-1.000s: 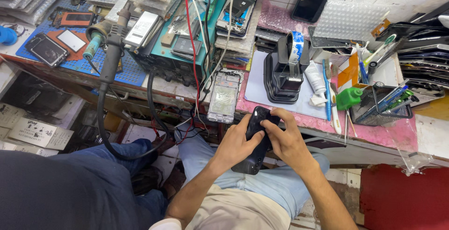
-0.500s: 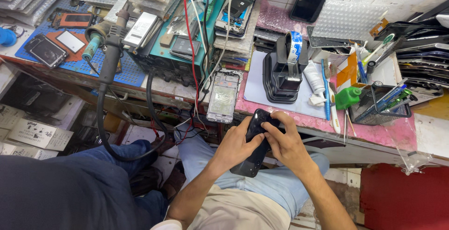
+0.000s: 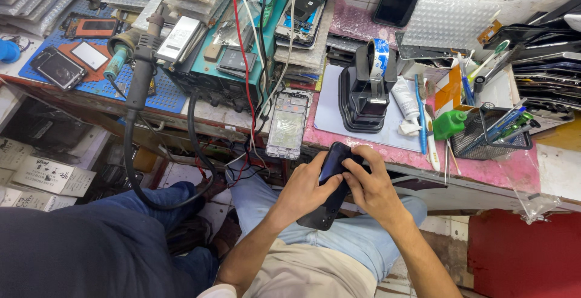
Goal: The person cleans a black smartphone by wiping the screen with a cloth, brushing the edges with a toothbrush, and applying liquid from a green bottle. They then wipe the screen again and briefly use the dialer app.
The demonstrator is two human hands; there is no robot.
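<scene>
Two hands grip one dark smartphone (image 3: 330,189) above your lap, just off the cluttered surface (image 3: 484,168). Your left hand (image 3: 305,192) wraps its lower half, fingers closed; your right hand (image 3: 372,189) pinches the upper edge. Uneven thumb pressure could crack the glass or drop it floorward.

left hand (image 3: 307,190): bare, no ring or glove, forearm uncovered from the wrist down toward 7 o'clock.
right hand (image 3: 370,187): bare, no ring, watch or band; forearm uncovered down toward 5 o'clock.
sleeve (image 3: 213,291): a pale edge of cloth at the left elbow, at 6 o'clock in the view.
shirt (image 3: 308,271): beige, plain, lightly creased, between the two forearms.
jeans (image 3: 363,237): light blue denim, faded, over both thighs.
</scene>
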